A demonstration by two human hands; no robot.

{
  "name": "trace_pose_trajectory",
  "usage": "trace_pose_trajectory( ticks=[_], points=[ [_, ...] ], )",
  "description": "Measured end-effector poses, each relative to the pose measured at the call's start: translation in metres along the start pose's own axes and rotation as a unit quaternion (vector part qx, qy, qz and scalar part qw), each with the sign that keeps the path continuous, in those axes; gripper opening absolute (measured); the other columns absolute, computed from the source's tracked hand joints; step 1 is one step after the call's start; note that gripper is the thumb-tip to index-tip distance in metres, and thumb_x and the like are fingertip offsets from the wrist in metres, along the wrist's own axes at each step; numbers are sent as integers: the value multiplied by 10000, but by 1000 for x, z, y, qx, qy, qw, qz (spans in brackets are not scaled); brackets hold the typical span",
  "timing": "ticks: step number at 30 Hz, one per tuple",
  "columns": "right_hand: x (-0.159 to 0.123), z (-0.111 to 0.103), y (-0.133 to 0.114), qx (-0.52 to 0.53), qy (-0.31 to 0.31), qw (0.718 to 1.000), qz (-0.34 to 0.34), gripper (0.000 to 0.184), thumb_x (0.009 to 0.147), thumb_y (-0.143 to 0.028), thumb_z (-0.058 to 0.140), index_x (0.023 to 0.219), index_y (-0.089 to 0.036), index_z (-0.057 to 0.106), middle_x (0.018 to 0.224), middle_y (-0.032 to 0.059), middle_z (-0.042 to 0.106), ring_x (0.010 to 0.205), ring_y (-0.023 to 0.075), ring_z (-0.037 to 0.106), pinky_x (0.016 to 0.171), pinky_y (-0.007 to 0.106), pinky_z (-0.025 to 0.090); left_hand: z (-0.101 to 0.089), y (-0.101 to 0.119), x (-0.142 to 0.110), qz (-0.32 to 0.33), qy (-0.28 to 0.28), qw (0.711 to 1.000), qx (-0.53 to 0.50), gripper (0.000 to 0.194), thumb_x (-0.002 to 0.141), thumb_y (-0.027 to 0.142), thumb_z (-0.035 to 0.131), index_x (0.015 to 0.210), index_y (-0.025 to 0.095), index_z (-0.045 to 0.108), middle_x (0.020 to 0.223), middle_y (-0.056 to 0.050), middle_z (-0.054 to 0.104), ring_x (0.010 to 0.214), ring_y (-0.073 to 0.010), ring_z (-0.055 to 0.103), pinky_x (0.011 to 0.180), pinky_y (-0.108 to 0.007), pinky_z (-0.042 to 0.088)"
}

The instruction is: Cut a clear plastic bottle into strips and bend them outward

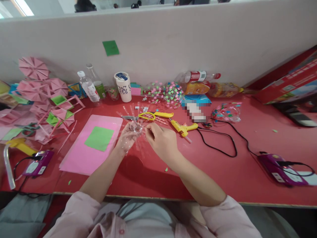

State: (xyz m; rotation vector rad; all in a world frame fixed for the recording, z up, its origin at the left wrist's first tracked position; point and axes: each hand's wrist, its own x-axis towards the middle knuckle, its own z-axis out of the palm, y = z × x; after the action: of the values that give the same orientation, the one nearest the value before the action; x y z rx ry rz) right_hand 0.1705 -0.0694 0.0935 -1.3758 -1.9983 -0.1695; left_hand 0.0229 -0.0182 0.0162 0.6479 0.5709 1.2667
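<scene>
My left hand (127, 137) holds a clear plastic bottle piece cut into strips that fan out around its round neck (137, 128). Close against its right side, my right hand (160, 140) has thumb and fingers pinched together, seemingly at one of the strips; what lies between the fingertips is too small to make out. Just beyond the hands lie yellow-handled scissors (148, 115) and a yellow cutter (163, 114). To the right rests a yellow hot glue gun (184, 127) with a clear glue stick in its back end.
Pink paper (76, 145) with a green square sheet (99, 138) lies left. Along the wall stand a water bottle (89, 87), a white cup (124, 91) and star-covered ornaments (173, 95). Black cords run to a purple power strip (282, 170). Folded pink paper models (39, 89) crowd the far left.
</scene>
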Motion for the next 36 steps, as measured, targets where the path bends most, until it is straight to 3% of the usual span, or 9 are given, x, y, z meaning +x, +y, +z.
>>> trace_pose_trajectory(
  ticks=[9,16,19,22,26,29,32,36],
  points=[
    [0,-7,-6,5,-82,997,-8,134,921,-219,566,872,-177,683,657,25,726,551,147,621,536,258,278,2,4,2,-23,16,1000,-13,347,510,72,743,818,202,649,857,20,733,774,-99,666,722,-204,515],
    [4,-19,-3,22,-116,993,13,106,912,-249,602,925,-181,682,706,26,737,587,156,631,533,262,274,-4,3,2,-16,8,1000,-10,303,554,107,755,800,207,609,905,4,742,796,-105,679,733,-207,524],
    [5,-26,-1,45,-80,996,6,90,912,-243,608,887,-182,668,684,8,717,575,142,613,537,255,313,-6,1,3,-15,15,1000,-11,310,572,116,751,830,207,607,902,5,724,792,-96,672,718,-195,520],
    [6,-34,-1,73,9,997,-10,95,933,-218,581,885,-183,655,719,8,708,611,134,612,568,249,385,-6,0,3,-16,30,999,-15,296,583,91,752,814,204,604,796,34,681,714,-72,641,675,-178,508],
    [7,-34,-6,51,88,990,-94,114,940,-144,555,903,-180,657,858,60,721,830,187,630,758,295,480,-3,0,3,-16,18,999,-27,298,560,54,771,756,192,594,772,36,685,729,-75,652,713,-184,516],
    [7,-24,-8,2,106,987,-122,101,930,-151,583,981,-168,668,954,86,725,914,222,592,827,351,469,-3,-1,4,-15,15,999,-29,319,547,41,769,793,186,626,811,27,707,748,-80,661,725,-188,510],
    [6,-12,-8,-40,122,987,-99,74,917,-196,625,977,-193,668,981,76,730,995,253,572,918,419,415,-3,-3,4,-8,26,999,-31,316,550,45,761,805,185,637,829,21,714,769,-89,666,743,-203,505],
    [6,-4,-4,-1,104,990,-97,77,915,-211,636,992,-211,648,1008,52,745,1000,238,589,998,434,374,-3,-4,4,-1,31,999,-29,307,540,51,765,783,184,633,775,33,691,730,-80,642,722,-203,484]
  ],
)
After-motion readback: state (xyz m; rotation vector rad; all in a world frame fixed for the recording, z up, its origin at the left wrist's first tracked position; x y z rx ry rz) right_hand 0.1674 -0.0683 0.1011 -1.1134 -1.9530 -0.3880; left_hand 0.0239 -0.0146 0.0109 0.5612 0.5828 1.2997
